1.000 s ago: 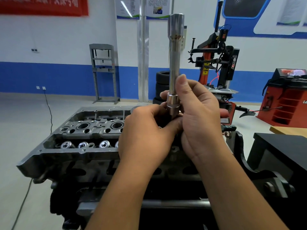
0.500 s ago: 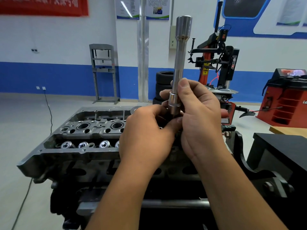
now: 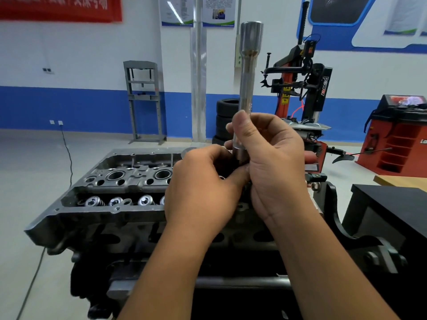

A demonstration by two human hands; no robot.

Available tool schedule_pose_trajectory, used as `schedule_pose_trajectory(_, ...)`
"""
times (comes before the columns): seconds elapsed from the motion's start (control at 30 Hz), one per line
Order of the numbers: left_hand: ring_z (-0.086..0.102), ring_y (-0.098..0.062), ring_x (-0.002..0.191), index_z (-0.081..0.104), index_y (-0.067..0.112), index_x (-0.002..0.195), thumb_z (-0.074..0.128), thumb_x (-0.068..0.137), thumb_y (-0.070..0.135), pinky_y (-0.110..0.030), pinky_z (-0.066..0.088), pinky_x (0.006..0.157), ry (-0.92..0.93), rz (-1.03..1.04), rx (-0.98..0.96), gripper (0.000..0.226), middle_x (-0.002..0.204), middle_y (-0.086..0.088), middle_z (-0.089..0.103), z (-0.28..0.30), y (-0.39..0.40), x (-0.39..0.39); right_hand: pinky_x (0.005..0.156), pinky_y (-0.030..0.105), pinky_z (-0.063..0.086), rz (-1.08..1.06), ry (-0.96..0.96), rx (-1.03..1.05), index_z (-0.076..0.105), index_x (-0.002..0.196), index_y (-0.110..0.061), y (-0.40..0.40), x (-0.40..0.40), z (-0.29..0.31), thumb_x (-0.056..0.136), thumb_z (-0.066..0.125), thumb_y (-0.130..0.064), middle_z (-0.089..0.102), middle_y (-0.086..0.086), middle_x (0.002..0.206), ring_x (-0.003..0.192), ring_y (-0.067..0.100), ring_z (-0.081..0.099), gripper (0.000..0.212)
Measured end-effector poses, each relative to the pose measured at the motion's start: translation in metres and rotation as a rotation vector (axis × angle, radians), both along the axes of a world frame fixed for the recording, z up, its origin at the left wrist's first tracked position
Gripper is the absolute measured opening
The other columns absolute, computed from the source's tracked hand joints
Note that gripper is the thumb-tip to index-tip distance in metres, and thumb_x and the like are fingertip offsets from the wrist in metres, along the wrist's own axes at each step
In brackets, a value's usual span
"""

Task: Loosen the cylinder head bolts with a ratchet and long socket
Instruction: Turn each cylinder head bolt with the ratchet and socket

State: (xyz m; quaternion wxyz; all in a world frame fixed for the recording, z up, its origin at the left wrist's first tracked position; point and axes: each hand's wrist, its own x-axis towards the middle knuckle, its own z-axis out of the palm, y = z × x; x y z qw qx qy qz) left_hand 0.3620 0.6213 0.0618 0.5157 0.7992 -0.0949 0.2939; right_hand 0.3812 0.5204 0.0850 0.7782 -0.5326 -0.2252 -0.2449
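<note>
A long chrome socket [image 3: 247, 72] stands nearly upright in front of me, its wide end at the top. My right hand [image 3: 275, 162] grips its lower end between thumb and fingers. My left hand [image 3: 203, 183] curls round something dark just below the socket's base; what it holds is hidden by the fingers. Both hands hover above the grey cylinder head [image 3: 111, 192], whose valve springs and spark plug wells show at the left. The right half of the head is hidden behind my hands. No bolt can be made out.
The engine sits on a black stand [image 3: 360, 229]. A black box or table [image 3: 397, 209] is at the right. Behind stand a tyre changer [image 3: 309, 88], stacked tyres [image 3: 225, 116], a grey press frame [image 3: 143, 100], a red balancer [image 3: 397, 135] and a steel pillar [image 3: 198, 77].
The socket's top has tilted a little to the right and my right thumb has slid along the shaft. My left hand has stayed in place.
</note>
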Motion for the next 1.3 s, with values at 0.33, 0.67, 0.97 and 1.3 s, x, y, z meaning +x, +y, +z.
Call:
schedule_pose_trajectory(0.33,0.074,-0.009,0.091,0.077,0.04,0.102,0.066,0.073,0.055,-0.046,0.061,0.083,0.019,-0.033,0.012,0.034,0.092,0.021,0.077,0.0022,-0.0002,-0.0007,0.073,0.036,0.056,0.054,0.033,-0.011,0.08,0.081,-0.022,0.0008,0.001,0.0006,0.092,0.064,-0.038,0.074,0.004,0.085,0.076,0.018,0.063,0.025)
schedule_pose_trajectory(0.67,0.074,-0.008,0.1,0.078,0.039,0.109,0.071,0.093,0.038,-0.047,0.06,0.091,0.068,-0.165,0.038,0.018,0.099,0.022,0.078,0.0051,0.0062,-0.0015,0.069,0.03,0.058,-0.045,-0.033,0.022,0.072,0.083,-0.022,0.0003,-0.0004,-0.0003,0.091,0.074,-0.031,0.075,0.002,0.077,0.072,0.013,0.07,0.013)
schedule_pose_trajectory(0.97,0.072,-0.003,0.088,0.076,0.042,0.098,0.075,0.08,0.055,-0.043,0.062,0.081,0.012,0.002,0.044,0.022,0.089,0.024,0.075,-0.0001,0.0003,0.0001,0.062,0.027,0.055,-0.083,-0.01,0.062,0.067,0.087,-0.016,-0.0017,-0.0015,-0.0009,0.078,0.087,-0.027,0.067,0.0,0.071,0.064,0.013,0.062,0.024)
schedule_pose_trajectory(1.3,0.073,-0.007,0.085,0.077,0.038,0.097,0.082,0.081,0.049,-0.045,0.062,0.079,0.002,0.027,-0.003,0.02,0.086,0.019,0.076,-0.0018,0.0005,0.0017,0.068,0.037,0.06,-0.001,0.003,0.03,0.07,0.082,-0.022,-0.0016,-0.0022,0.0,0.08,0.083,-0.032,0.074,0.005,0.078,0.069,0.019,0.069,0.016)
